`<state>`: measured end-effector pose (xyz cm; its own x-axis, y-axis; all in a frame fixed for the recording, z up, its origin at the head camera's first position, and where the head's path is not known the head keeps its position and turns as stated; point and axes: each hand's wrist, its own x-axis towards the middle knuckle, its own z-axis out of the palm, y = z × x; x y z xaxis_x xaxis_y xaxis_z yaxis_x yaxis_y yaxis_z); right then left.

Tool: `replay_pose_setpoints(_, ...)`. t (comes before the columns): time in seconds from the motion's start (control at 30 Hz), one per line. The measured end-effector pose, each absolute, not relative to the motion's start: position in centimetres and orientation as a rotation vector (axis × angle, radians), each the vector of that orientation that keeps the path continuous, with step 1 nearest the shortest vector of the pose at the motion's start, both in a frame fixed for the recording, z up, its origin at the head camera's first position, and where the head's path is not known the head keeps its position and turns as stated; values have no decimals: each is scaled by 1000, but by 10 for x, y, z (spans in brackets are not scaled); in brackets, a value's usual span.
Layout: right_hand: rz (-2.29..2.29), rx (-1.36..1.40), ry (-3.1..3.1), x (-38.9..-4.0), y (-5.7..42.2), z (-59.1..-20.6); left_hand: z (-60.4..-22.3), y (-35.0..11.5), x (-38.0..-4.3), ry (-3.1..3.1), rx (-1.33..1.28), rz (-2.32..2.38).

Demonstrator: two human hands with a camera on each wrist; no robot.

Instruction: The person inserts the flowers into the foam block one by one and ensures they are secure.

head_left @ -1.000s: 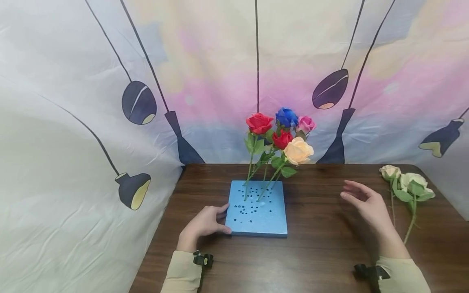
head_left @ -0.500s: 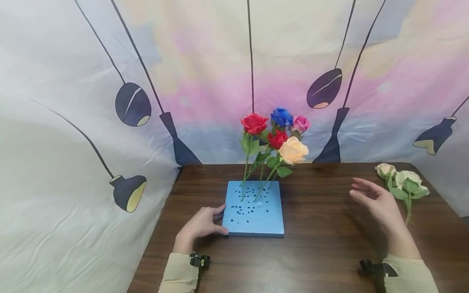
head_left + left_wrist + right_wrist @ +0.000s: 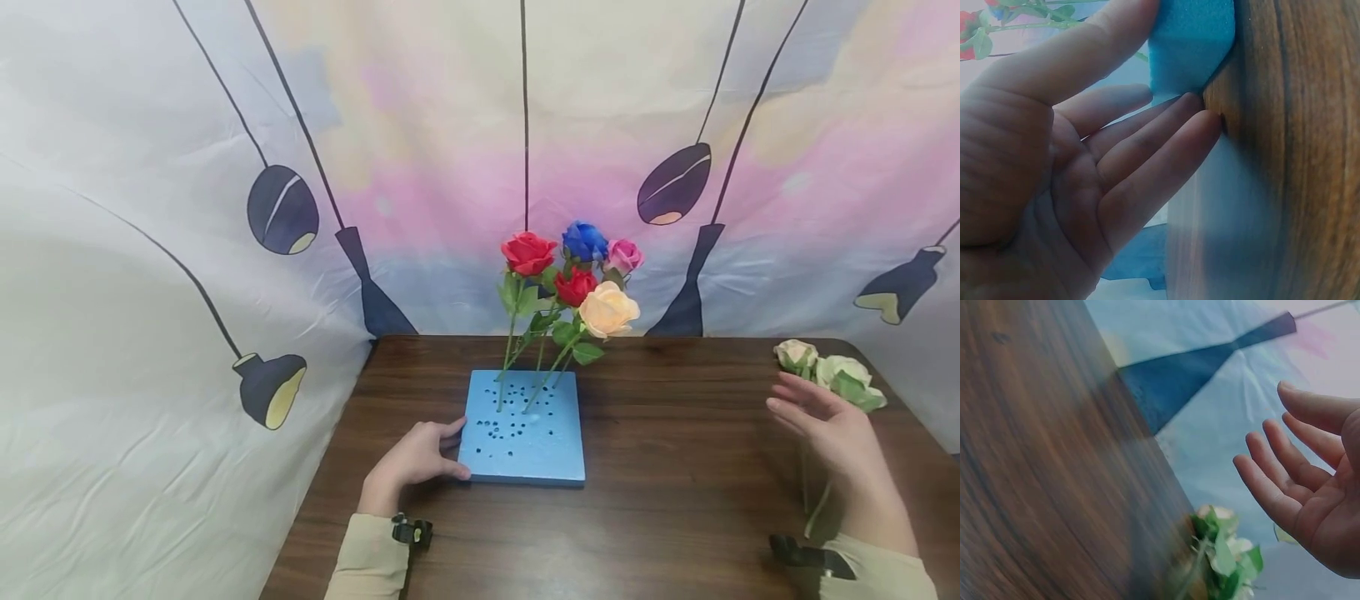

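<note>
My left hand [image 3: 415, 461] rests at the left edge of a blue foam board [image 3: 558, 454] dotted with holes; its thumb and fingers touch the side, fingers fairly straight in the left wrist view. Artificial roses stand in the board: a large red rose [image 3: 528, 253], a smaller red rose [image 3: 576, 287], a blue rose [image 3: 585, 241], a pink rose [image 3: 623, 256] and a peach rose [image 3: 609, 310]. My right hand [image 3: 843, 437] hovers with relaxed fingers and holds nothing. Beyond it lie a white rose [image 3: 847, 377] and a cream rose [image 3: 796, 355], their stems partly hidden by the hand.
The brown wooden table [image 3: 675, 517] ends at the back against a printed cloth backdrop [image 3: 450, 167] with painted lamps. In the right wrist view, the pale roses [image 3: 1225, 556] lie near the table's edge.
My right hand has moved right, over the stems of the two pale roses. The left hand stays at the board, and the standing roses have not moved.
</note>
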<state>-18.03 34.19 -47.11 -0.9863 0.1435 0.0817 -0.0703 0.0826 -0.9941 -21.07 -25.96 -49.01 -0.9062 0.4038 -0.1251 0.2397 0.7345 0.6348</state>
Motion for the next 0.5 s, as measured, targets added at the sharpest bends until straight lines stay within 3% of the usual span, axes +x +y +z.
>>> replay_pose_setpoints(0.5, 2060, -286, -2109, -168, 374, -484, -489, -258, -211, 2674, 494, 944)
